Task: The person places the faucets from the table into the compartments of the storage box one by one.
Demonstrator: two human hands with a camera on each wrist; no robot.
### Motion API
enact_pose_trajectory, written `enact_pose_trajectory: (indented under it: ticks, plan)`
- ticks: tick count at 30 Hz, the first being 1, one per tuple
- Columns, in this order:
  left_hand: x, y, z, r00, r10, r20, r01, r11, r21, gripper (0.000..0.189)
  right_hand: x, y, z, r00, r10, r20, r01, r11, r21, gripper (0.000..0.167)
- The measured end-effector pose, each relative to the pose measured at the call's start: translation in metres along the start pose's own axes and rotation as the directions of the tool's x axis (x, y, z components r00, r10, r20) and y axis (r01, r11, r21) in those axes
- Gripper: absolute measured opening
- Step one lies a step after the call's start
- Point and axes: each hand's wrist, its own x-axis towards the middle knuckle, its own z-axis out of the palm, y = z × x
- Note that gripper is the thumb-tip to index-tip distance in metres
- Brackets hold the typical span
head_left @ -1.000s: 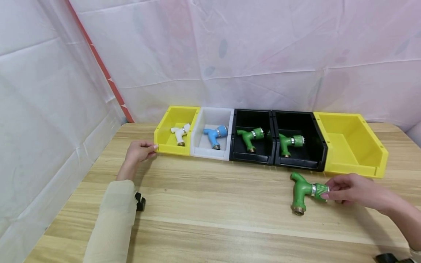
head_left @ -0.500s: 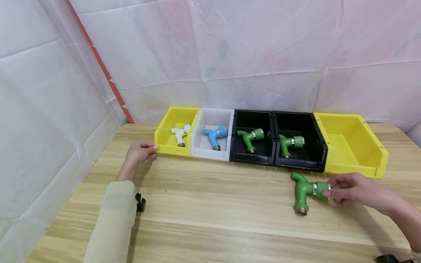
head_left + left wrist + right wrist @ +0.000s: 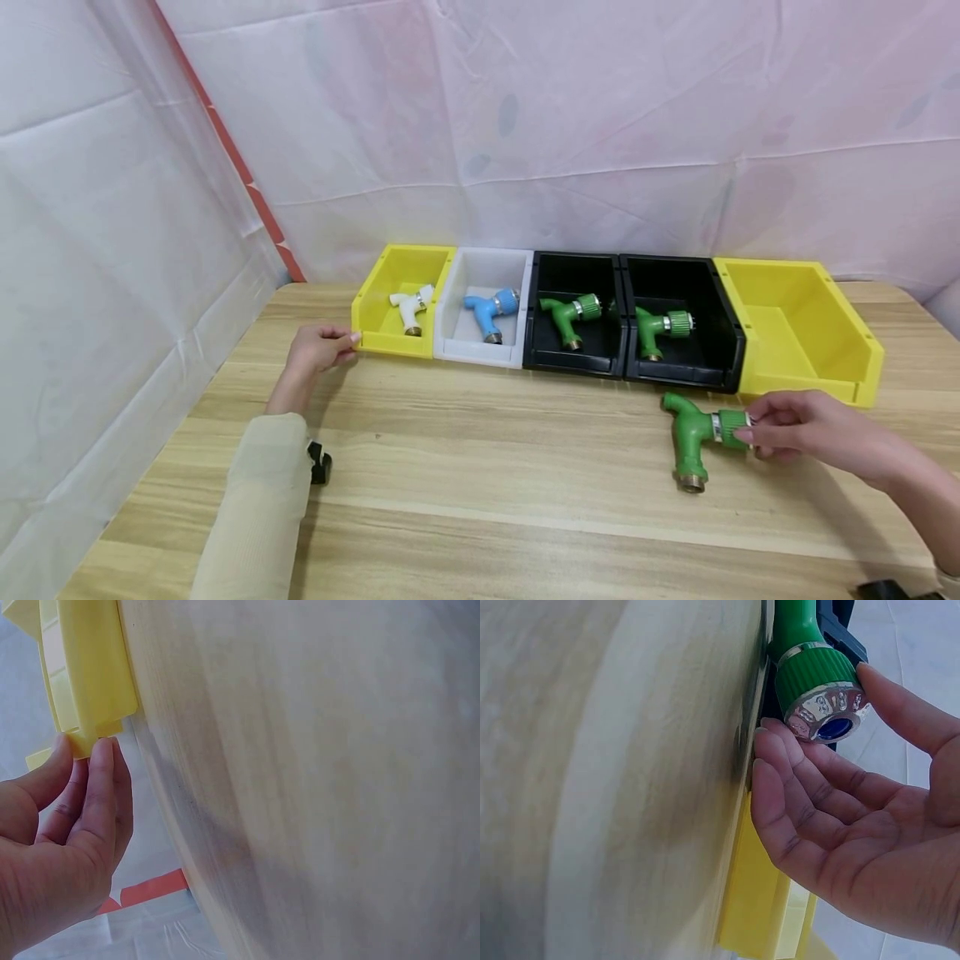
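Note:
My right hand [image 3: 825,433] holds a green tap [image 3: 692,429] by its ribbed knob, between thumb and fingers. In the right wrist view, the thumb and fingers lie at either side of the knob [image 3: 817,675], near its silver end cap. The spout points up and left in the head view, and the brass threaded end points toward the near side. At the far left, my left hand [image 3: 318,348] pinches the front corner of a small yellow bin [image 3: 393,342]. The left wrist view shows thumb and fingertips on that bin's corner [image 3: 94,739]. A white tap [image 3: 410,308] lies inside it.
To the right stand a white bin [image 3: 480,353] with a blue tap [image 3: 487,312], two black bins [image 3: 573,362] each with a green tap [image 3: 566,317], and a larger yellow bin [image 3: 795,387]. A pale cloth [image 3: 585,100] hangs behind the wooden table [image 3: 450,475].
The held green tap has turned slightly, its threaded end shifting a little to the right. My right hand stays nearly in place. My left hand and the bins look unmoved.

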Motion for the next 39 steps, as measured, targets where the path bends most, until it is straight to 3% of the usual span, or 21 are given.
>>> enact_pose_trajectory:
  ticks: [14,23,39]
  plan:
    - [-0.0005,0.0006,-0.0009,1.0,0.001,0.016,-0.001,1.0,-0.008,0.027,-0.0012,-0.0051,0.0025,0.99,0.06,-0.125,-0.069,0.995,-0.069,0.032]
    - [-0.0007,0.0011,-0.0007,1.0,-0.006,0.014,0.006,1.0,-0.015,0.026,-0.0011,-0.0066,0.0,0.983,0.085,-0.165,-0.107,0.986,-0.129,0.037]
    - [-0.0017,0.0019,-0.0011,1.0,-0.013,0.014,0.014,0.999,-0.042,0.026,-0.0046,-0.0092,-0.0052,0.976,0.057,-0.211,-0.089,0.986,-0.144,0.038]
